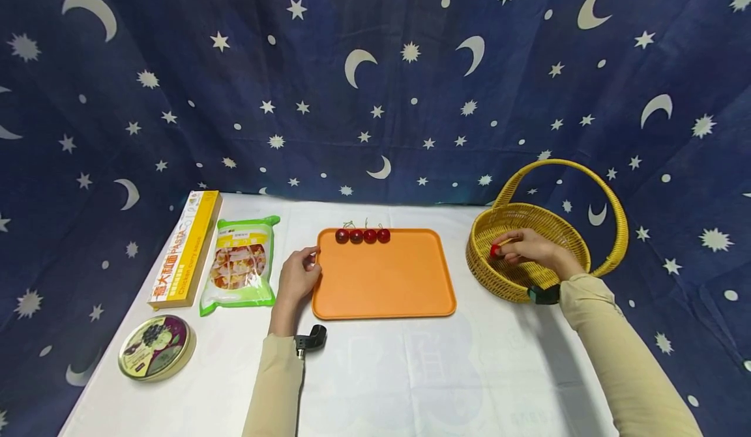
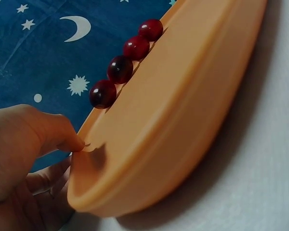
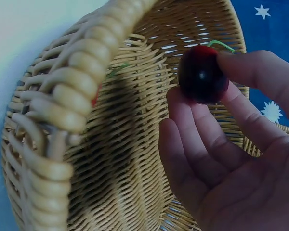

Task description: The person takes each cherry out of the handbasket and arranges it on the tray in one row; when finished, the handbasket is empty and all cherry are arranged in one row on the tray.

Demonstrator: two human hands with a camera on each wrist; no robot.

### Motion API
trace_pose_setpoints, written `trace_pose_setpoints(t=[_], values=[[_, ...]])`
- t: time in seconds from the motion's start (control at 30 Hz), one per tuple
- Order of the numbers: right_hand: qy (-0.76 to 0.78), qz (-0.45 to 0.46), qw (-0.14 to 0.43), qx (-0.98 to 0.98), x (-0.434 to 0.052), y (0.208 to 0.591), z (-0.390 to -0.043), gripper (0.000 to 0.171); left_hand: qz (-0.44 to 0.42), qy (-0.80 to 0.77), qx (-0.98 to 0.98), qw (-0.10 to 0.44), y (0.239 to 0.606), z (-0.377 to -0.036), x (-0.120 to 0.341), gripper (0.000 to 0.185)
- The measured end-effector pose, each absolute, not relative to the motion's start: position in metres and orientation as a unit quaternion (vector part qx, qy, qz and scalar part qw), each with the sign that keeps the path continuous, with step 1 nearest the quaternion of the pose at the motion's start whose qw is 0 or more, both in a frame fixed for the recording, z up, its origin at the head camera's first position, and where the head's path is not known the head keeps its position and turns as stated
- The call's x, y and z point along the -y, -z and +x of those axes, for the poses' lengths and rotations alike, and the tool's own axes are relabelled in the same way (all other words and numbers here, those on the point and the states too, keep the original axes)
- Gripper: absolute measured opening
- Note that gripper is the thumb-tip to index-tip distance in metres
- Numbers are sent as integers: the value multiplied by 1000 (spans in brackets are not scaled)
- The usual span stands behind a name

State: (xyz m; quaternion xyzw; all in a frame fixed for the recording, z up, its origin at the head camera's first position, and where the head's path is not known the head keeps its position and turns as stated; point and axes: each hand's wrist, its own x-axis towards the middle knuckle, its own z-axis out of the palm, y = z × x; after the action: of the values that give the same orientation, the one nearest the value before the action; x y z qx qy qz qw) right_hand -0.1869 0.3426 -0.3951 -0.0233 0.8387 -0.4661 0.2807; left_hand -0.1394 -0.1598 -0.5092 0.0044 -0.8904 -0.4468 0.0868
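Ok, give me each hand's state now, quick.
Left hand: pinches the near-left rim of the orange tray.
Right hand: holds a cherry over the wicker basket.

- The cherry (image 3: pixel 202 74) is glossy and smooth, dark red, like the four cherries (image 1: pixel 362 235) on the tray.
- The tray (image 1: pixel 384 280) looks like matt orange plastic, smooth.
- The basket (image 1: pixel 530 218) is woven wicker, ribbed and rough.
- The tablecloth (image 1: pixel 411 372) is white matt cloth.
- The pouch (image 1: pixel 240 265) is shiny plastic film.
- The round tin (image 1: pixel 155 346) looks like metal.
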Motion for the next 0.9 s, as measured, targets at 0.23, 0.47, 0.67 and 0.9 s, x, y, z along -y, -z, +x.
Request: trace_pose_setpoints(t=[0.23,0.47,0.67,0.9], values=[[479,-14,268,-836,-343,391,-187,45,5,446,891,85,509,-139,160,43],[482,-15,242,-842,-339,393,-190,47,5,449,889,88,508,-138,160,43],[503,-2,211,-838,-327,393,-194,48,8,448,890,80,507,-137,160,43],[537,26,166,-827,-300,390,-205,47,5,449,889,89,509,-138,160,42]])
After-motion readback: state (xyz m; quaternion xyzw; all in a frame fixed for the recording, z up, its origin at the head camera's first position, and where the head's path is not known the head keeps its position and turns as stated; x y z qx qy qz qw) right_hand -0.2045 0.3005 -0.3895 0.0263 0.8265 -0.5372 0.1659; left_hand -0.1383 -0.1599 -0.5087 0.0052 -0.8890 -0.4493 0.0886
